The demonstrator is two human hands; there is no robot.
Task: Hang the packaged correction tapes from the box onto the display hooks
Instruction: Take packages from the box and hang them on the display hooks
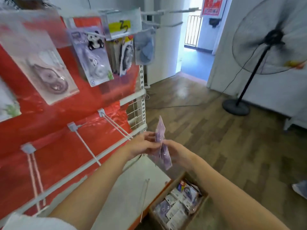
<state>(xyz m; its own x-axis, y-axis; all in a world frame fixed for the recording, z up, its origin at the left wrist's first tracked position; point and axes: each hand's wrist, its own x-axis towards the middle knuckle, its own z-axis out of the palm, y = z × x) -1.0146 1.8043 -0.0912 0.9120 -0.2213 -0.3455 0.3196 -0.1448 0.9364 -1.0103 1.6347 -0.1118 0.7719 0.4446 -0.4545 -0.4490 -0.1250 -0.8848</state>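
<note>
- Both hands hold one purple packaged correction tape (162,143) upright above the box (178,206): left hand (143,145) pinches its edge, right hand (176,151) grasps it.
- Step: carrying to hanging.
- Next, I judge, its hole must meet an empty display hook (116,127).

Both arms extended forward; left hand (144,145) and right hand (178,153) meet, fingers pinching.

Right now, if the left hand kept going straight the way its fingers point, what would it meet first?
The left hand points rightward at the purple packaged correction tape it already pinches. Just beyond that is the right hand, holding the same pack. Depth is hard to judge, but nothing else seems to lie between them.
</note>
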